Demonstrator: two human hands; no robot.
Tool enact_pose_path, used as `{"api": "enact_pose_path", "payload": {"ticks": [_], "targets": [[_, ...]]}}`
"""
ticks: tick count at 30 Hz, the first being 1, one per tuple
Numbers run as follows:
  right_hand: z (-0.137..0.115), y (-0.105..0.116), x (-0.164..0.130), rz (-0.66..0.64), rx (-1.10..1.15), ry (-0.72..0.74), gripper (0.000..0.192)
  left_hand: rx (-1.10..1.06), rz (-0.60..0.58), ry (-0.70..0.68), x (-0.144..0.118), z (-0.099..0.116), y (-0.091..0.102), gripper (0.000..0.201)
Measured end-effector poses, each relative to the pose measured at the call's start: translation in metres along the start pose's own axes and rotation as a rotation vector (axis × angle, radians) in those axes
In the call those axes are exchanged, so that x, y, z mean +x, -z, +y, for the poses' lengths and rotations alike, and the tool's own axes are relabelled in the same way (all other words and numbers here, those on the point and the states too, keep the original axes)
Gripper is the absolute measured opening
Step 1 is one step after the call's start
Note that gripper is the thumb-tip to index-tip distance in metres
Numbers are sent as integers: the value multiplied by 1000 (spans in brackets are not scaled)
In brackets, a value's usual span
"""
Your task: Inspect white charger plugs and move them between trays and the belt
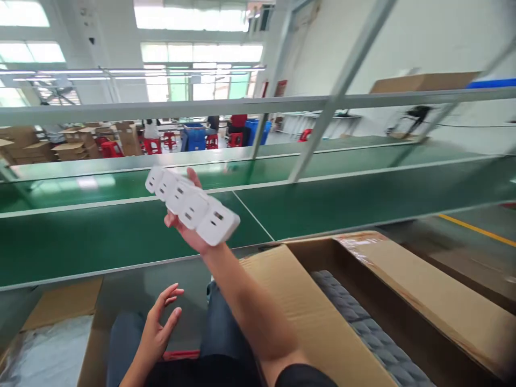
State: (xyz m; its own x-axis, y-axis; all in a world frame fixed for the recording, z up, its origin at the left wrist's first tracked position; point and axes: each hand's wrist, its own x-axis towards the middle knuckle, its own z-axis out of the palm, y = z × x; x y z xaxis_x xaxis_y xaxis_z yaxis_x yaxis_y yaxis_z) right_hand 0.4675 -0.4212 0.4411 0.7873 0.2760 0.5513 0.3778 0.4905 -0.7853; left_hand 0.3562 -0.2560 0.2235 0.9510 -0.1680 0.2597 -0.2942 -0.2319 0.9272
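A row of several white USB chargers (181, 200), each with small ports on its face, is held up in my right hand (192, 236). The fingers and thumb of that hand wrap the row from behind and are partly hidden by it. The row tilts down toward the right, raised in front of the green bench. Lower down, over my lap, my left hand (159, 325) has its fingers loosely apart and holds nothing.
Beside my right arm an open cardboard box (318, 312) contains grey moulded trays (366, 328). At lower left, another box (60, 306) has clear plastic in it. Ahead runs the green work surface (97, 242) with metal uprights (322, 129). People, red stools and blue bins are farther back.
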Motion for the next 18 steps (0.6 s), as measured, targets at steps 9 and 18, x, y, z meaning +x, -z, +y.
{"api": "enact_pose_path", "payload": {"ticks": [9, 18], "targets": [[122, -70, -126, 160, 767, -444, 64, 43, 267, -299, 2, 55, 91, 88], [142, -73, -180, 88, 808, -612, 47, -167, -242, -328, 29, 75, 95, 56]]}}
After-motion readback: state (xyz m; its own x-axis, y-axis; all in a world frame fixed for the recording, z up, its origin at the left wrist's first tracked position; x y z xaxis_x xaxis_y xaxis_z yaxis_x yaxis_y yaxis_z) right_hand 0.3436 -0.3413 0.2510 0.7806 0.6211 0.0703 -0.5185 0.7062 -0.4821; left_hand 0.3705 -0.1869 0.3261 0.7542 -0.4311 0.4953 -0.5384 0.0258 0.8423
